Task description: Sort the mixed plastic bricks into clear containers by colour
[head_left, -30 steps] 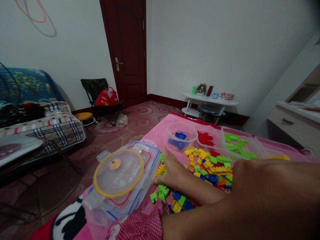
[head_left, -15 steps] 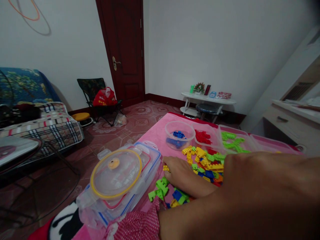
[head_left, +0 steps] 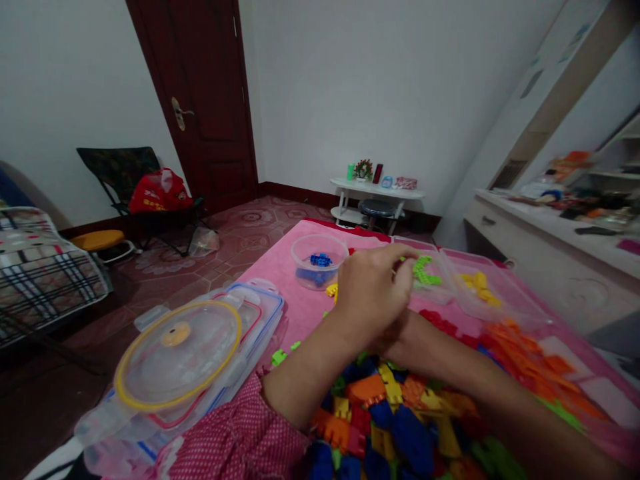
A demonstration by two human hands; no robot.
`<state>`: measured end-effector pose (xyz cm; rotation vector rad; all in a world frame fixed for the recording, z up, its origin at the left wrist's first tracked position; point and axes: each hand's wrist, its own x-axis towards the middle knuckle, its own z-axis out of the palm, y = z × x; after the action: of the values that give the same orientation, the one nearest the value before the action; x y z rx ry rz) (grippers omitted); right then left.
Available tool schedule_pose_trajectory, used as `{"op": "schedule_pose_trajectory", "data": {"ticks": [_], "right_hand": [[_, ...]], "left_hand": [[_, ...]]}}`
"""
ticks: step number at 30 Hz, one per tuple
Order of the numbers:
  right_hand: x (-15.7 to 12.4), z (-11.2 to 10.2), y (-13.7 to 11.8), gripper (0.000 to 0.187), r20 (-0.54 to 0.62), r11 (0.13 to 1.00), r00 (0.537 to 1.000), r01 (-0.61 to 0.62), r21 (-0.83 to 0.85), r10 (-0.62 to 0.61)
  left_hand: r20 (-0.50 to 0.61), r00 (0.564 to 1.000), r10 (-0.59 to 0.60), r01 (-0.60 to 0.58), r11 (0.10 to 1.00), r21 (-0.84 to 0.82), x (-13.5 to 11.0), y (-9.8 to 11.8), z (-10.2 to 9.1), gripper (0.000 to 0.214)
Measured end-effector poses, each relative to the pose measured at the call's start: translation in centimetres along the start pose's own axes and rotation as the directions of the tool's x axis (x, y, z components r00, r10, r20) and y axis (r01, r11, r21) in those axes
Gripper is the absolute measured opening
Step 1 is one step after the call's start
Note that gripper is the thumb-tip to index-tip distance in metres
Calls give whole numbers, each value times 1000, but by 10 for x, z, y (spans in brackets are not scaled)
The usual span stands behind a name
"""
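Lifted off the brick pile, left hand now curls nearly shut just right of the blue-brick bowl; 1 yellow brick shows between them, gripped or not I cannot tell.

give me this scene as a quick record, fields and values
surface: pink cloth
hands: left hand raised, fingers curled, grip unclear; right hand mostly hidden beneath it
near fingertips: green bricks in a clear tub
bowl: round bowl holding blue bricks
right tub: yellow bricks
loose: orange bricks at right; mixed pile under the arms
left side: stacked lids
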<state>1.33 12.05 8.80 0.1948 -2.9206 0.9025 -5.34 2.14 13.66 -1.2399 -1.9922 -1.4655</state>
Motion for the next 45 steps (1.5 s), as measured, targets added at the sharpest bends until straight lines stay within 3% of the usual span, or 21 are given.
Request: {"op": "schedule_pose_trajectory", "data": {"ticks": [4,8,13,16,21,27,32,37,40,43,45], "right_hand": [[-31,-17,-2,20,-5,996,997,-80,-39,80],[-47,-28,3,16,-88,987,983,-160,12,160],[-51,-41,17,19,-222,967,952,-172,190,212],[-49,-42,25,20,-282,936,918,-192,295,277],[-43,-34,36,26,-376,911,859,-215,351,348],[-40,-25,34,24,-408,904,845,-185,385,347],[-42,-24,30,22,-424,903,839,-167,396,341],[-43,-23,36,23,-427,881,824,-169,442,373],[-42,-21,40,27,-401,800,804,-148,581,439],[-42,-20,43,33,-321,600,780,-87,795,537],[-41,-19,43,32,-279,448,757,-20,894,590]], "left_hand": [[40,996,-81,76,990,121,5,-23,-2,23],[201,955,-217,147,938,314,6,-50,-1,22],[386,896,-221,78,932,354,-2,-70,18,34],[461,869,-178,18,943,331,-11,-74,32,46],[550,803,-232,-13,915,404,-24,-79,43,64],[620,744,-249,-116,866,487,-28,-73,41,51],[591,745,-309,-127,804,581,-28,-61,38,40],[513,755,-409,-16,770,638,-25,-66,31,47],[425,780,-458,109,769,629,-16,-68,25,43],[371,826,-425,284,882,377,-7,-60,23,41],[447,786,-428,467,884,26,-3,-50,25,44]]}}
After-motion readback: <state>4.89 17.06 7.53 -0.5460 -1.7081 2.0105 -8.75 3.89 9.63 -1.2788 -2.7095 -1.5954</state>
